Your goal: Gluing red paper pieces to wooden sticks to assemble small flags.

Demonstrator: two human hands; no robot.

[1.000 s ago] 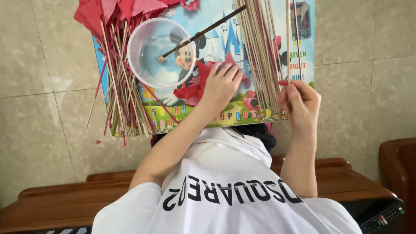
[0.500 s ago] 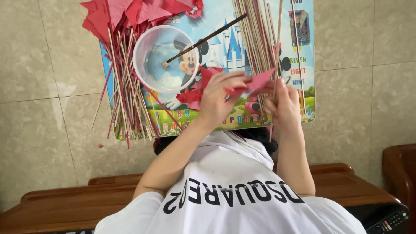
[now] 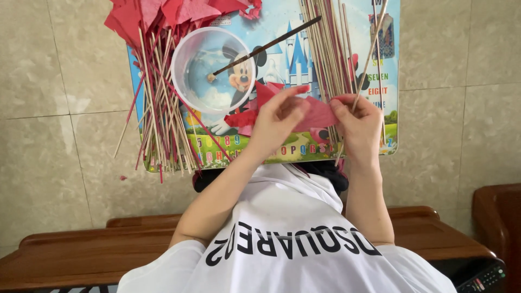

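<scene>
Both hands have come together since earlier: left hand (image 3: 279, 122) and right hand (image 3: 355, 122) now pinch the red paper piece (image 3: 320, 115) between them above the cartoon board (image 3: 304, 149); the right also grips a thin stick (image 3: 368, 59).

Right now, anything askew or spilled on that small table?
A few thin sticks from the left bundle splay past the edge of the picture table, with a red scrap on the floor tiles below. The brush rests tilted across the clear bowl. Nothing looks broken.
</scene>
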